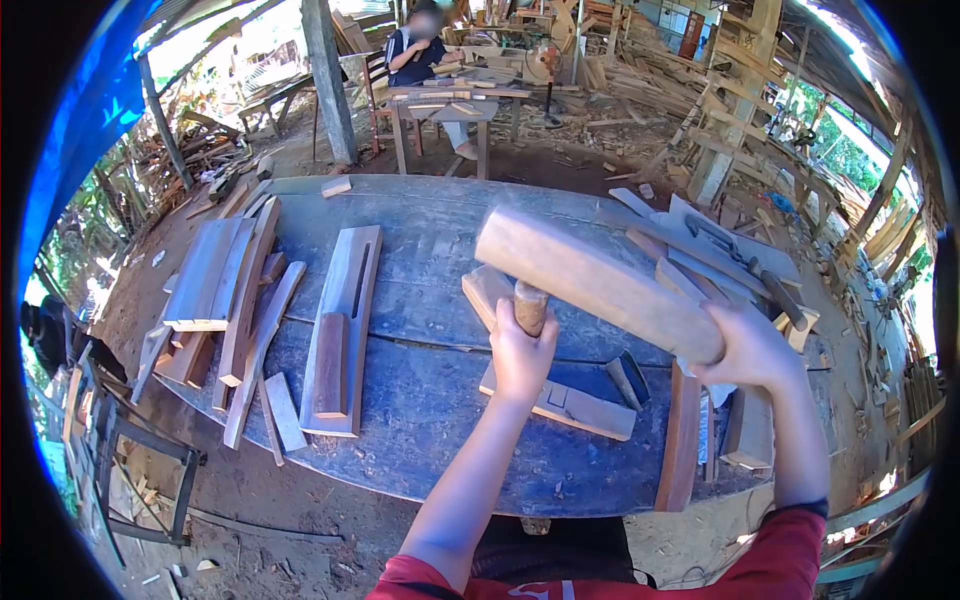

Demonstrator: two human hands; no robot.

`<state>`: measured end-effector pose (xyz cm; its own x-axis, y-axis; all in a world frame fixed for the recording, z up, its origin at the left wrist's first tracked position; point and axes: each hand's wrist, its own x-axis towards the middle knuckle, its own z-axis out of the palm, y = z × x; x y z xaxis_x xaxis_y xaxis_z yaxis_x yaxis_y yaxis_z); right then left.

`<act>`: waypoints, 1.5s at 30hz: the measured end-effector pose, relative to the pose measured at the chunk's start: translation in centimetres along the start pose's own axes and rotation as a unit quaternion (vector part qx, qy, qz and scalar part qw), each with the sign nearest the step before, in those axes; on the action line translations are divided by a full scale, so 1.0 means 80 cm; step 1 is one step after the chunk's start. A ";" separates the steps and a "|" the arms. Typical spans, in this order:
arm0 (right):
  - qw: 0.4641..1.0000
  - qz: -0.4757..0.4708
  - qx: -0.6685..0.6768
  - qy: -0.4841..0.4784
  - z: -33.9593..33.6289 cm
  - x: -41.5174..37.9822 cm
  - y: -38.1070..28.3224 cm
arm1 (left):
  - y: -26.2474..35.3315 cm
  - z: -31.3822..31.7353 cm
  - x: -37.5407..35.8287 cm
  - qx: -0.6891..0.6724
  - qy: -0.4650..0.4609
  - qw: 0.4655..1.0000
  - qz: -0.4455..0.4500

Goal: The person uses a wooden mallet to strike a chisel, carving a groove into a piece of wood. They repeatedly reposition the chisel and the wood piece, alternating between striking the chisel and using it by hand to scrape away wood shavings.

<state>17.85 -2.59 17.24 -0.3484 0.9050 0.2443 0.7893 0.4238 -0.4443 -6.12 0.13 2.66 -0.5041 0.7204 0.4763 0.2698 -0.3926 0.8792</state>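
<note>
Broad, scuffed blue table [430, 430]: flat, seamed top.
Pale, squared, smooth wooden block [600, 285]: above the table; could drop if the right hand [752, 345], closed around its end, slips.
Short, round brown wooden handle [531, 308]: the left hand [523, 355] grips it under the block; cannot tell whether joined.

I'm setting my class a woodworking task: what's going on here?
A person's left hand grips a round wooden handle above a blue worktable. The right hand holds a thick wooden block by one end, its far end over the handle; whether they touch is unclear. A board marked with a rectangle lies nearby.
</note>
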 end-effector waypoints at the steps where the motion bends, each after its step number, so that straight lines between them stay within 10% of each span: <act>1: 0.979 0.041 -0.127 -0.157 -0.007 0.003 -0.015 | -0.001 -0.001 -0.001 0.003 0.004 1.000 0.009; 3: 0.961 0.097 -0.171 -0.193 -0.019 0.010 -0.028 | 0.008 -0.007 0.003 -0.003 0.014 1.000 0.010; 6: 0.961 -0.014 0.202 0.190 0.015 0.012 0.005 | 0.014 -0.011 0.004 -0.017 0.027 0.999 0.000; 9: 0.997 -0.055 0.014 0.058 0.015 0.010 -0.006 | 0.005 -0.008 0.004 -0.020 0.025 0.999 -0.006; 10: 0.978 -0.002 -0.153 -0.141 0.003 0.018 -0.024 | 0.001 -0.006 0.003 -0.024 0.032 0.999 0.002; 14: 0.987 0.035 -0.128 -0.095 -0.023 0.027 -0.046 | 0.001 -0.010 0.002 -0.019 0.040 0.999 0.019; 17: 0.954 0.043 0.256 0.148 0.005 0.030 -0.037 | 0.006 -0.007 -0.001 -0.022 0.016 1.000 0.003; 18: 0.974 -0.034 0.157 0.162 0.013 0.033 -0.030 | 0.008 -0.005 0.000 -0.019 0.000 1.000 0.003; 22: 0.975 -0.042 -0.150 -0.160 -0.007 0.037 -0.042 | 0.003 -0.001 -0.002 -0.027 -0.017 0.999 -0.011; 25: 0.998 0.016 -0.036 -0.059 -0.011 0.040 -0.039 | 0.007 -0.003 -0.001 -0.022 0.000 1.000 0.002; 27: 0.962 -0.051 0.188 0.194 0.021 0.042 -0.028 | 0.007 -0.003 0.000 -0.018 0.003 1.000 -0.001; 29: 0.956 -0.036 0.260 0.131 0.020 0.039 -0.030 | 0.004 -0.003 0.000 -0.014 0.001 1.000 0.004; 31: 0.973 -0.046 -0.165 -0.158 0.005 0.042 -0.041 | 0.003 -0.003 -0.001 -0.018 0.003 1.000 0.006; 36: 0.982 -0.096 0.128 0.102 0.004 0.042 -0.028 | 0.013 -0.010 0.002 -0.023 0.012 1.000 -0.008; 45: 0.770 0.100 0.628 0.053 0.160 0.026 0.011 | 0.005 -0.009 0.003 -0.022 0.030 0.999 0.004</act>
<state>11.35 0.15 6.33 -0.1868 0.9771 0.1024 -0.3131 0.0396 -0.9489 -6.73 -0.23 3.13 -0.5511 0.6817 0.4813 0.2385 -0.4240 0.8737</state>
